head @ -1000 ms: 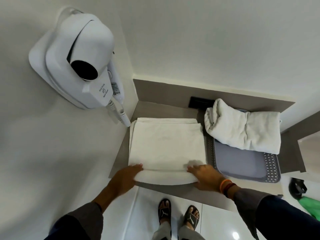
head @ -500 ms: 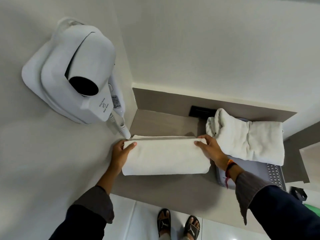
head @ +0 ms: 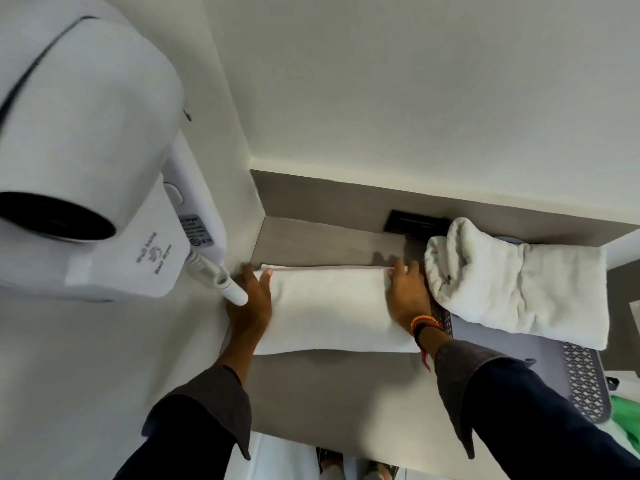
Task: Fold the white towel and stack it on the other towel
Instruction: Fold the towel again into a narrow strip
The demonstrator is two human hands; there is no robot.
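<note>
Pushed further back since half a second ago, now right up at the far edge of the worktop (head: 346, 393); folded over double since a second ago, when lying flat and wide. Clamped at both ends: left hand (head: 251, 303) wrapped round the left end of the white towel (head: 332, 306), thumb on top, other fingers out of sight behind the far edge; right hand (head: 407, 296) gripping the right end, fingers curled over the far fold, palm pressed down on the cloth. Folded into a long, plump band, lying across the worktop near its back left corner, long side parallel to the back edge, left end just beside the side wall. Orange and dark bands on the right wrist, dark sleeves (head: 519, 403) with grey cuffs on both arms.

Just right of the right hand, touching or nearly touching the knuckles: the other towel (head: 519, 285), rolled loosely and a bit rumpled, lying across the far part of a grey tray (head: 585, 386) with a patterned rim, at the right end of the worktop. Behind it, set in the back upstand, a black socket plate (head: 412, 221). Up on the left wall, large and close, a white wall-hung hair dryer (head: 86, 161), its cord end (head: 221, 282) hanging just in front of the left hand. Sandalled feet barely showing at the bottom edge, blurred.
</note>
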